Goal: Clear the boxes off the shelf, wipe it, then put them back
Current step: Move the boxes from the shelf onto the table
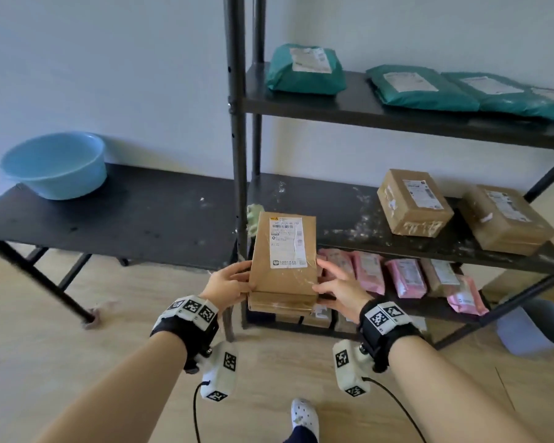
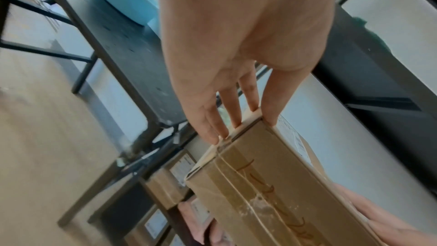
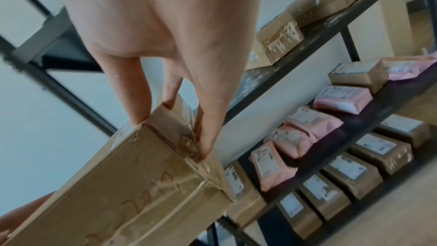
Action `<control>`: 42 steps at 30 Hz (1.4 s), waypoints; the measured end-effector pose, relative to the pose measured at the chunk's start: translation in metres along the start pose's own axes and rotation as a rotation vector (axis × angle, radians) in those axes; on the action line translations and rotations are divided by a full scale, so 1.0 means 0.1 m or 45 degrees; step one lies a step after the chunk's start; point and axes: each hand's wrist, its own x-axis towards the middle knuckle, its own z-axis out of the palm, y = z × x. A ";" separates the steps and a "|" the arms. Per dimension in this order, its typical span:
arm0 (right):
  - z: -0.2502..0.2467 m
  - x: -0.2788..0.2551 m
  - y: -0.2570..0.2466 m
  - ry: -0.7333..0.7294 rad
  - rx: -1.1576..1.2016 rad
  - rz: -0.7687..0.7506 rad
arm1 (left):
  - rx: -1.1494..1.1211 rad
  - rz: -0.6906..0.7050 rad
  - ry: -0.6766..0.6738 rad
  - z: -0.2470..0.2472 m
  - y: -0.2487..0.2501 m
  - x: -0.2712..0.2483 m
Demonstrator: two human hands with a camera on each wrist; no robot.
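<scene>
A brown cardboard box with a white shipping label is held in the air in front of the shelf's left post. My left hand grips its left side with the thumb on top, and my right hand grips its right side the same way. The wrist views show the fingertips pressed on the taped box. Behind it, the dusty black middle shelf carries two more brown boxes at its right. A pale green cloth lies at the shelf's left end.
A blue basin stands on a black table left of the shelving. Teal mailers lie on the upper shelf, pink mailers on the lower one, and brown boxes on the bottom one. A grey-blue bin stands on the floor at the right.
</scene>
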 end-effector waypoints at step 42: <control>4.52 3.77 -0.86 -0.285 -0.382 -0.019 | -0.026 -0.061 0.633 -4.37 1.10 2.39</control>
